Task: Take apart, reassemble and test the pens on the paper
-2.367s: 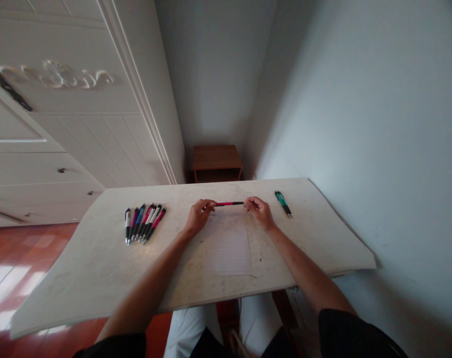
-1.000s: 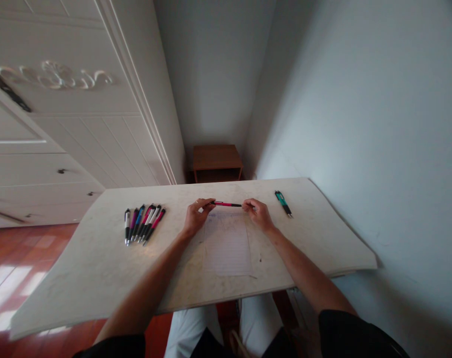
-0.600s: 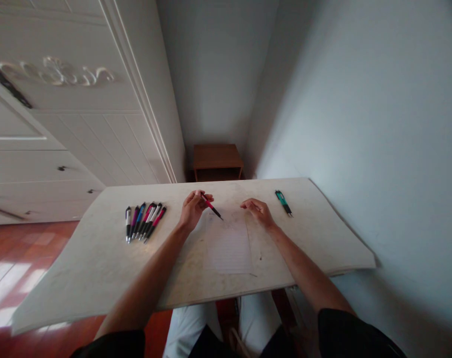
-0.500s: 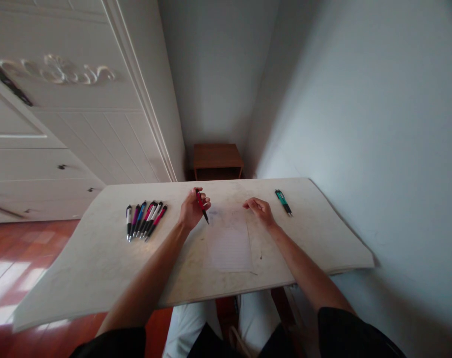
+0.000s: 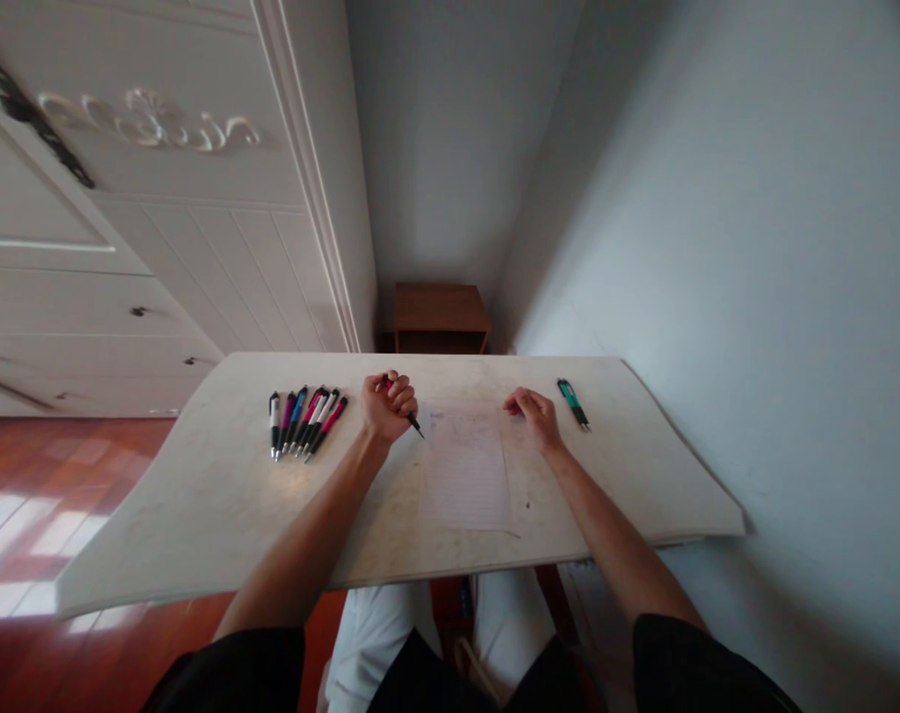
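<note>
My left hand (image 5: 390, 406) is closed round a red pen with a black grip (image 5: 415, 424). The pen's tip points down toward the upper left edge of a lined sheet of paper (image 5: 464, 485), and its upper part is mostly covered by my fingers. Faint writing shows near the top of the sheet. Beyond the paper's right edge rests my right hand (image 5: 535, 414), its fingers curled together with nothing visible in them. A green and black pen or pair of pens (image 5: 572, 404) lies to the right of that hand.
Several pens (image 5: 299, 421) in white, purple, blue and red lie side by side left of my left hand. The white table (image 5: 197, 515) has a wall (image 5: 753, 248) along its right. A white cabinet (image 5: 219, 267) stands at left, a small brown shelf (image 5: 442, 305) behind.
My left fingers have closed further round the red pen, which now shows mainly its black tip end. The view has shifted a little, and the writing on the paper is clearer.
</note>
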`<state>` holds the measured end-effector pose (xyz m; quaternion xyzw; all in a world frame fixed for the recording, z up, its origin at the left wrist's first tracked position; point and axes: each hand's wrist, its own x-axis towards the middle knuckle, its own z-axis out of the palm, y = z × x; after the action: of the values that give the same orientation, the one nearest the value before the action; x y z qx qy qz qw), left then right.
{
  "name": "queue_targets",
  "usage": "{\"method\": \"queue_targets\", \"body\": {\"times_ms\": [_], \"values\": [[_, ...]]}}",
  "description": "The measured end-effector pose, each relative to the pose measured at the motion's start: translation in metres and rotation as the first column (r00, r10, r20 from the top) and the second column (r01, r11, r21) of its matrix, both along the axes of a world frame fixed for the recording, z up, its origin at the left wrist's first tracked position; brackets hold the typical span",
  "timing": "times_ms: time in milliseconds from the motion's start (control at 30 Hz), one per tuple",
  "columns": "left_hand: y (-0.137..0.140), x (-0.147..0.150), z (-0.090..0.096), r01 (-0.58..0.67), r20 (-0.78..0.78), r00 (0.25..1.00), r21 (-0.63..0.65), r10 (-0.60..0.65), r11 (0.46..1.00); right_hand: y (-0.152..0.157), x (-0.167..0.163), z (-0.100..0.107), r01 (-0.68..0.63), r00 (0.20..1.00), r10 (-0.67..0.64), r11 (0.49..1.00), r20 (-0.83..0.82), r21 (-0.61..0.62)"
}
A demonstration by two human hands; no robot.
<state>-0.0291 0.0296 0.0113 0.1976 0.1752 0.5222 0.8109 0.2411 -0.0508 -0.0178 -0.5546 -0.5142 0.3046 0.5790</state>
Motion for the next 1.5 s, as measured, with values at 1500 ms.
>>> {"method": "queue_targets", "body": {"times_ms": [1500], "values": [[-0.023,0.008,0.008,0.396,0.251,0.889,-0.006,-0.382,0.918,0.005,-0.001,-0.005,0.194,0.978,-0.194,0.981,-0.077,-0.008]]}}
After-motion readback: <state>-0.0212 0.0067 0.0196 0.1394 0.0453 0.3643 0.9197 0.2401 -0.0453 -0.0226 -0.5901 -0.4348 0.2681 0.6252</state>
